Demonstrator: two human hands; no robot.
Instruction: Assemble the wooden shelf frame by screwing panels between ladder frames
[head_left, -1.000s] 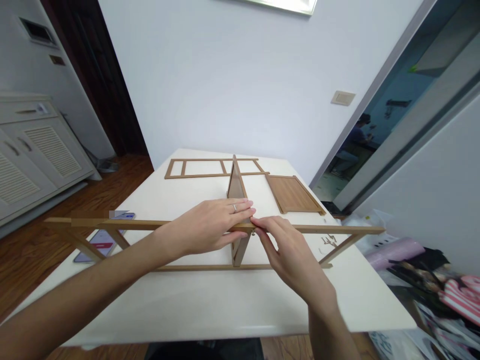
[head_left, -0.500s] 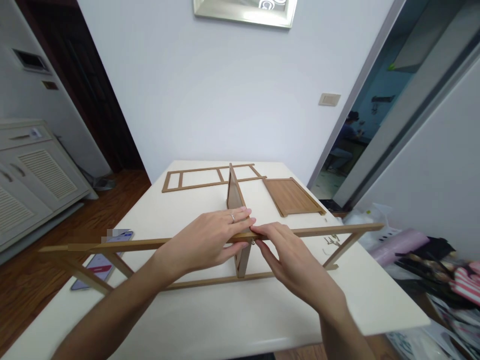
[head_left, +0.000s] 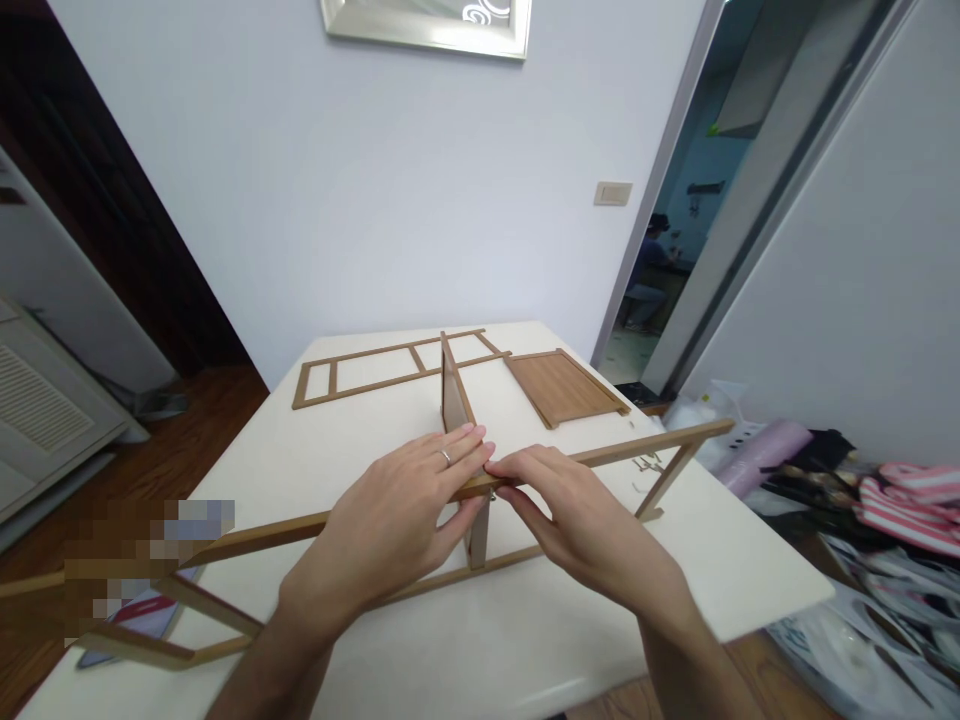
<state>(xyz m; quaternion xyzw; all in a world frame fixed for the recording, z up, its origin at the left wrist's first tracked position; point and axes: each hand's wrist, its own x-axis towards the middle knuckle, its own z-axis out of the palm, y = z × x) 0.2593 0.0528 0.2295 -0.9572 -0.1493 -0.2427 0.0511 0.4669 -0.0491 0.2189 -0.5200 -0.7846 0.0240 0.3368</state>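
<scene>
Across the lower picture, a ladder-shaped wooden piece, stood edgewise on the desk, is clasped by the left hand and pinched beside a metal fitting by the right hand.

A slim, silver-coloured ring circles one finger of the left hand — its finer detail too small to make out. The right hand is bare — long-fingered, like the other — and both forearms are slender and uncovered.
</scene>
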